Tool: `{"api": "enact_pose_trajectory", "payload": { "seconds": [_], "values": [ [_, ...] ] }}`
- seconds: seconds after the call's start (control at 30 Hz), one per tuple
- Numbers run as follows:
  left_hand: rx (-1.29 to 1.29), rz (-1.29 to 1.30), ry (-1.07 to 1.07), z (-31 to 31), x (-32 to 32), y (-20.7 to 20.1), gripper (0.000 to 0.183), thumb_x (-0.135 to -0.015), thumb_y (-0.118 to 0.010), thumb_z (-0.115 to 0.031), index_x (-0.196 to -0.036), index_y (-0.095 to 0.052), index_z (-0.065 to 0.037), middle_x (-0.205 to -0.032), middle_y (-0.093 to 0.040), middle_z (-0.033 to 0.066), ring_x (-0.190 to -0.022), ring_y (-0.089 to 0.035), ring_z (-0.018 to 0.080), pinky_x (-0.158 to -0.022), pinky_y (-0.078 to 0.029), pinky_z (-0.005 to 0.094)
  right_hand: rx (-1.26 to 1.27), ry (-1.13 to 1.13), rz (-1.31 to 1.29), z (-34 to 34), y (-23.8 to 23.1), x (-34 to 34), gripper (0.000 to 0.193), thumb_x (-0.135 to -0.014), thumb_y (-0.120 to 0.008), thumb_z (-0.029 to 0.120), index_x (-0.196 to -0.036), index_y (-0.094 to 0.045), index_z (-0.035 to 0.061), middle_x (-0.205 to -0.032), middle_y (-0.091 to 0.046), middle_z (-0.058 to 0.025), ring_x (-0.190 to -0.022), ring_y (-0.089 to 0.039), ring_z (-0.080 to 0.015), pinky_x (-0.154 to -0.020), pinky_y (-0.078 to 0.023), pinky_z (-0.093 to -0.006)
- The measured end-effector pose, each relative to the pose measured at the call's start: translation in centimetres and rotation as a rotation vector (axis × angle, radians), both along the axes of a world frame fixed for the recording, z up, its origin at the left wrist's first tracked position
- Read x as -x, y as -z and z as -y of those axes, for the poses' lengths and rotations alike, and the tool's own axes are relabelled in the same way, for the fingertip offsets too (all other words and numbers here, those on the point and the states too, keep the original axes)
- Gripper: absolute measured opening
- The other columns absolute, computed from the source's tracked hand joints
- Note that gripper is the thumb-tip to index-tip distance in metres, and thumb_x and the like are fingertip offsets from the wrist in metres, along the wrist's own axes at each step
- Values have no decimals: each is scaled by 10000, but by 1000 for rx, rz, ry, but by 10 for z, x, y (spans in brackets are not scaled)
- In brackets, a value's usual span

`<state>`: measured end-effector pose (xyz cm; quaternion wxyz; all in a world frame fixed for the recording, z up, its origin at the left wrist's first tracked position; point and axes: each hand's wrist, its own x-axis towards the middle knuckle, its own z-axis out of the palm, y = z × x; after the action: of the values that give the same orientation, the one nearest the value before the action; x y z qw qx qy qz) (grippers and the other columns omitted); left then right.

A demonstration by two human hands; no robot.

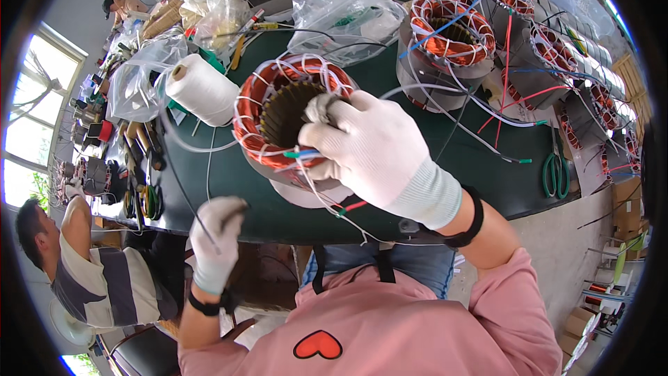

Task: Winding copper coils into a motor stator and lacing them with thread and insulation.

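A motor stator [254,122] with copper-red windings, laced with white cord, stands on the dark green tabletop before me. My right hand [376,143], in a white glove with grey fingertips, grips the near right part of its winding ring, fingers bent over the rim and some inside the bore. White and coloured lead wires hang from the stator beside that hand. Left of the stator and nearer me, my gloved left hand [217,240] is raised with its fingers closed. A thin dark strand [184,191] runs up and left from it; its exact kind is unclear.
Behind and left of the stator lies a spool of white cord [202,90]. Plastic bags [344,21] cover the back. More wound stators [452,35] stand at right, with trailing wires. Green-handled scissors [555,174] lie near the right edge. A person [104,271] works at left.
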<state>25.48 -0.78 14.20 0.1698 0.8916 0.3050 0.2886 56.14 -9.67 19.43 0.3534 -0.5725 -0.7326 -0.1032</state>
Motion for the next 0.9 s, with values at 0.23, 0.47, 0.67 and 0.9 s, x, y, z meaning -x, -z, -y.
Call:
{"api": "enact_pose_trajectory", "payload": {
  "seconds": [0.23,0.47,0.67,0.9],
  "values": [
    [-130,189,318,52,-48,-23,271,-726,-670,105,-957,-646,-35,-907,-694,109,-880,-677,311,-862,-532,432,-240,-70,-368,21,5,10,476,-692,-850,140,-1147,-710,135,-1067,-640,-77,-937,-628,-253,-815,-527,-378],
    [89,546,156,41,-104,-65,288,-860,-497,181,-1074,-621,32,-1110,-631,110,-978,-611,159,-929,-483,297,-150,6,-622,26,2,15,334,-769,-791,47,-1096,-727,69,-982,-665,-93,-882,-659,-227,-805,-520,-317],
    [90,464,53,29,-123,-82,215,-866,-619,62,-1063,-676,-4,-1040,-649,80,-838,-569,134,-791,-468,263,-199,-73,-717,17,8,8,240,-822,-735,-17,-1054,-759,40,-813,-659,-46,-721,-628,-139,-678,-504,-260],
    [107,499,87,14,-121,-88,210,-865,-624,59,-1054,-681,-14,-1052,-628,63,-868,-559,121,-799,-464,270,-183,3,-551,14,2,5,276,-790,-763,83,-1047,-771,186,-857,-679,-72,-721,-683,-249,-653,-547,-306]
  ]
}}
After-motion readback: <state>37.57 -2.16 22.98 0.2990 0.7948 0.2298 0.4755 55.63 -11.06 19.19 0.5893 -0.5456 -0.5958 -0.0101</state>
